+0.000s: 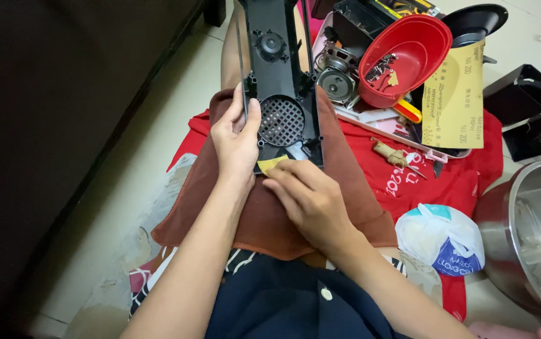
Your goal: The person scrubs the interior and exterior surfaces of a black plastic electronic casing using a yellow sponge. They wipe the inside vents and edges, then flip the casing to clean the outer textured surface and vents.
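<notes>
While the head camera looks down onto the person's lap, the left hand (236, 141) is closed around the left edge of a long black plastic panel (281, 75), thumb lying up against the panel beside its round perforated grille (281, 120). That panel rests lengthwise on a brown towel (346, 188) spread over the thighs, its far end reaching toward the top of the view. At the panel's near end the right hand (311, 198) lies flat with fingers together, pressing a small yellow scrap of sandpaper (272, 164) against the plastic; only a corner of the scrap shows past the fingertips. To the right, on a red cloth (459, 169) on the tiled floor, sit a red oval bowl (408, 53) holding small metal parts, a loose speaker driver (336, 85) just beside it, a tan sheet of sandpaper (455, 97), and a knotted white and blue plastic bag (443, 238). A steel bowl (528, 232) stands at the right edge.
</notes>
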